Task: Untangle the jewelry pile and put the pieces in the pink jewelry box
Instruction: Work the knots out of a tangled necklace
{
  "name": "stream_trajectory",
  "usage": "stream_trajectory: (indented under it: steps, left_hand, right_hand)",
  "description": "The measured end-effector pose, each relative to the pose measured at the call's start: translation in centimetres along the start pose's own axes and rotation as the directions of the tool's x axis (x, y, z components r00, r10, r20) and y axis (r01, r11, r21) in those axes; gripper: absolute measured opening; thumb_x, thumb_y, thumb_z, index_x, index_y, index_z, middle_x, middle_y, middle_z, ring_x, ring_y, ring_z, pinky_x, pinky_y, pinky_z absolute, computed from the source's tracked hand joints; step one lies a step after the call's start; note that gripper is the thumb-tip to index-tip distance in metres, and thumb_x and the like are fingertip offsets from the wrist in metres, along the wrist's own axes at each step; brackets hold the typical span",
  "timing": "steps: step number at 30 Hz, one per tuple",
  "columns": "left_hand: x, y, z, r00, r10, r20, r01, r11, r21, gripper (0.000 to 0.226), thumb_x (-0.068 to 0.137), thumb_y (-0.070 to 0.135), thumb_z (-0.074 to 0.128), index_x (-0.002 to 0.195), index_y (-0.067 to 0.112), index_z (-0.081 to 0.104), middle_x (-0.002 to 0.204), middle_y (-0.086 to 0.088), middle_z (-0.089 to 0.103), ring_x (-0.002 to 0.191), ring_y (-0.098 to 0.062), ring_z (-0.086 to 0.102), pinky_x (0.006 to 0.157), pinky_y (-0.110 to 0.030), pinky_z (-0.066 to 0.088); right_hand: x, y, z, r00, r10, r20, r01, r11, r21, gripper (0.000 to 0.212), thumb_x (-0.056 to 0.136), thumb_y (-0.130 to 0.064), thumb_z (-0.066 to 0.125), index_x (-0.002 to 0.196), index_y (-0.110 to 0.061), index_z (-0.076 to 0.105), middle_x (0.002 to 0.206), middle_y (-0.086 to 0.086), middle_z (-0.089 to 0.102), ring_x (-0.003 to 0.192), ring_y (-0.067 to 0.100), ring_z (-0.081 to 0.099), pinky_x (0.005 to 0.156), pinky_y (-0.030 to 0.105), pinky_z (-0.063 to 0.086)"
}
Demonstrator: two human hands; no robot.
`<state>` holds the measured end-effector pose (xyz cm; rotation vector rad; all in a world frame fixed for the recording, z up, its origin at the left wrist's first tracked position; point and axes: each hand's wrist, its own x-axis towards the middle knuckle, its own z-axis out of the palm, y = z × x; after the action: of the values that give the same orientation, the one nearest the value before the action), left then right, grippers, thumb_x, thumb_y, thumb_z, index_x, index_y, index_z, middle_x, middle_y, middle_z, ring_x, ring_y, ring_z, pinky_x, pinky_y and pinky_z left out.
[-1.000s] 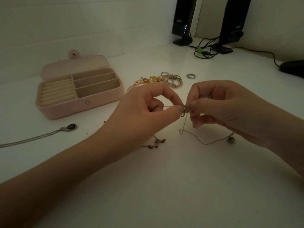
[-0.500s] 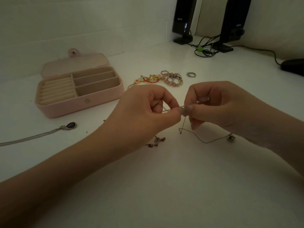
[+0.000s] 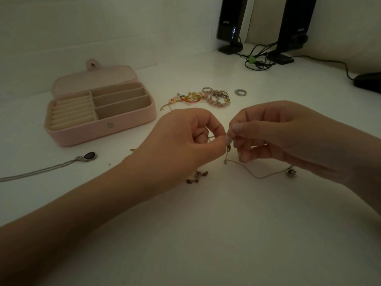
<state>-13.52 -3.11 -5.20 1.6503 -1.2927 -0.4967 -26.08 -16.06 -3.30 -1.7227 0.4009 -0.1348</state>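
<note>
Head view. Left hand (image 3: 177,139) and right hand (image 3: 284,137): fingers of both curled, pinching a thin chain (image 3: 259,176) where the fingertips meet above the surface (image 3: 206,234). Since the earlier frames the pinch point sits slightly higher; the small ring seen between the fingertips a second ago is now mostly hidden. Chain: slack loop trailing on the surface under the right hand, bead (image 3: 291,172) at its end. Box (image 3: 99,112): pink, open, left of the hands, unmoved. Pile (image 3: 206,97): beyond the hands, unchanged. Ring (image 3: 240,92): just right of the pile. Pendant (image 3: 89,156): in front of the box.
</note>
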Motion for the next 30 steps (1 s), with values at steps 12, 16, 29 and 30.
stream_trajectory:
  steps: [12,16,29,30]
  left_hand:
    - [0.19,-0.07,-0.11,0.999,0.037,-0.036,-0.036,0.999,0.029,0.01,0.083,0.022,0.064,0.075,0.016,0.062,0.041,0.011,0.031,0.04,-0.005,0.027,0.045,-0.011,0.029]
    - [0.17,-0.11,-0.08,0.999,0.03,-0.026,-0.03,0.999,0.019,0.01,0.083,0.021,0.064,0.077,0.014,0.062,0.041,0.01,0.031,0.038,-0.005,0.026,0.043,-0.01,0.027]
    - [0.34,-0.15,-0.07,0.991,-0.105,0.081,0.114,0.988,-0.107,0.011,0.085,0.018,0.062,0.074,0.016,0.06,0.041,0.01,0.031,0.036,-0.005,0.024,0.038,-0.011,0.025]
    - [0.34,-0.09,-0.14,0.99,-0.112,0.082,0.121,0.985,-0.122,0.01,0.085,0.018,0.061,0.075,0.015,0.061,0.041,0.008,0.031,0.035,-0.004,0.024,0.037,-0.01,0.025]
  right_hand:
    - [-0.16,-0.01,0.15,0.997,-0.069,-0.022,0.065,0.988,-0.138,0.029,0.069,-0.027,0.065,0.09,-0.007,0.072,0.079,0.004,0.074,0.074,0.014,0.07,0.074,0.021,0.057]
    - [-0.07,-0.01,0.15,0.988,-0.142,-0.063,0.124,0.964,-0.234,0.023,0.069,-0.025,0.067,0.085,-0.009,0.072,0.076,0.003,0.074,0.07,0.012,0.071,0.066,0.015,0.054]
    - [0.01,0.09,-0.14,0.99,-0.109,-0.095,0.088,0.976,-0.2,0.005,0.077,-0.009,0.063,0.079,-0.008,0.068,0.076,0.007,0.072,0.066,0.015,0.068,0.067,0.022,0.057]
    - [0.0,0.1,-0.24,0.99,-0.1,-0.096,0.078,0.975,-0.206,0.005,0.079,-0.01,0.065,0.081,-0.008,0.069,0.077,0.006,0.073,0.067,0.015,0.069,0.068,0.021,0.057]
